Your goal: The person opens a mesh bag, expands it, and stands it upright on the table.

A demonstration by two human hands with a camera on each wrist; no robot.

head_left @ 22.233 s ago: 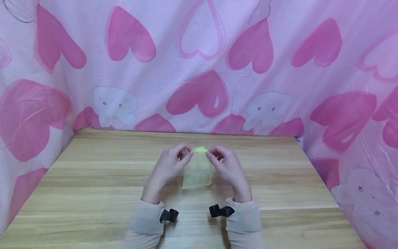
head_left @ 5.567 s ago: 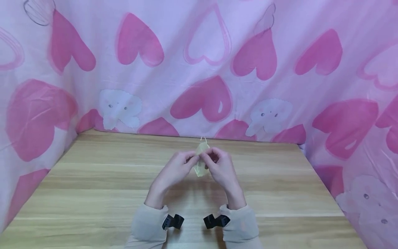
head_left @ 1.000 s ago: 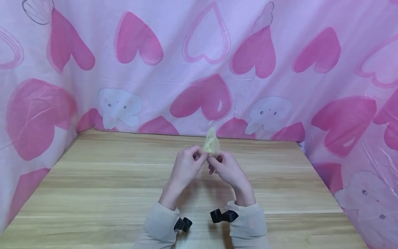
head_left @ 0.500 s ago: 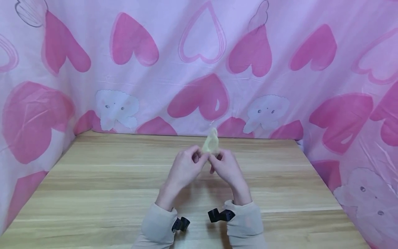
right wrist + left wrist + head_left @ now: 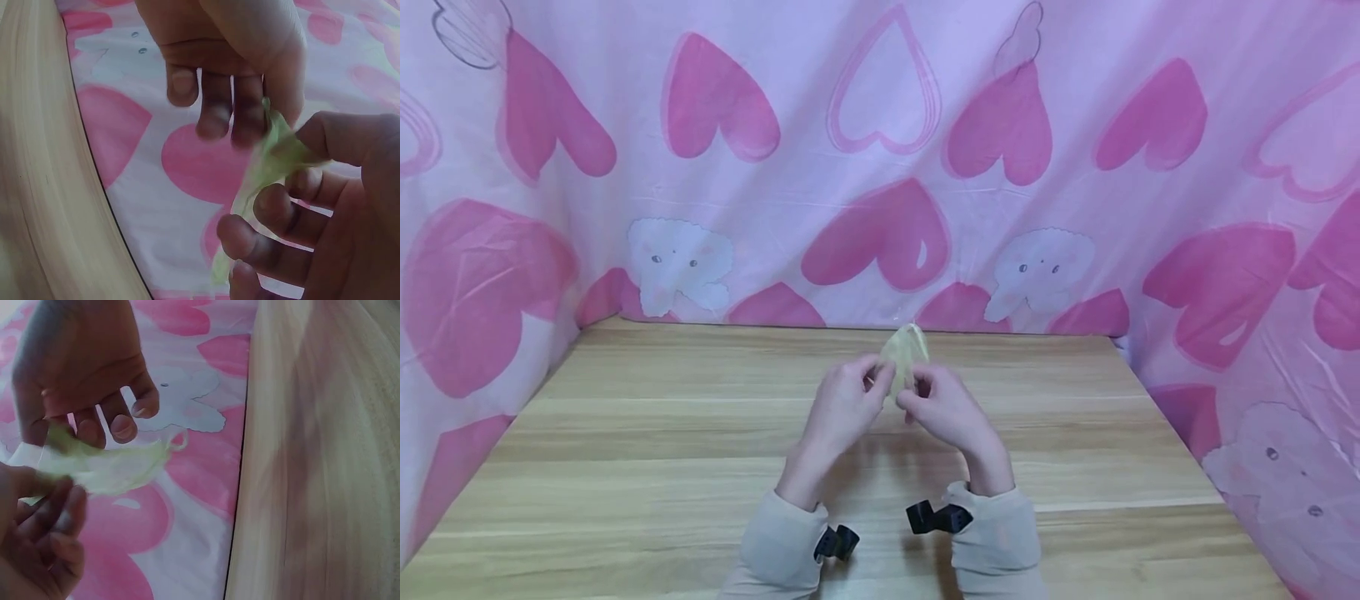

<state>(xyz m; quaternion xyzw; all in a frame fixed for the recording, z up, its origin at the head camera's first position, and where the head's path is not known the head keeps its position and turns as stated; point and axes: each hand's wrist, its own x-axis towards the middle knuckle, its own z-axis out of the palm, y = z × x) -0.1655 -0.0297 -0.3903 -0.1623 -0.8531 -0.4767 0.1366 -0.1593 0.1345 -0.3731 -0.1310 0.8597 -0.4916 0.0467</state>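
A small sheer yellow-green drawstring pouch is held up over the table between both hands. My left hand pinches its near left side between thumb and fingers. On the other side, my right hand pinches it with thumb and index finger, other fingers loosely bent. The pouch's far end points up and away. In the left wrist view, a thin cord loop sticks out from that end of the pouch. Cloth in the right wrist view is creased and stretched between the hands; the fingers hide part of it.
The wood-grain table spreads beneath the hands. A pink curtain with hearts encloses its back and sides. Black wrist cameras are strapped over the beige sleeves.
Since half a second ago the pouch's top has dropped and spread a little, and the thumbs have parted slightly. Earliest, the pouch hung downward with its gathered top between the hands.
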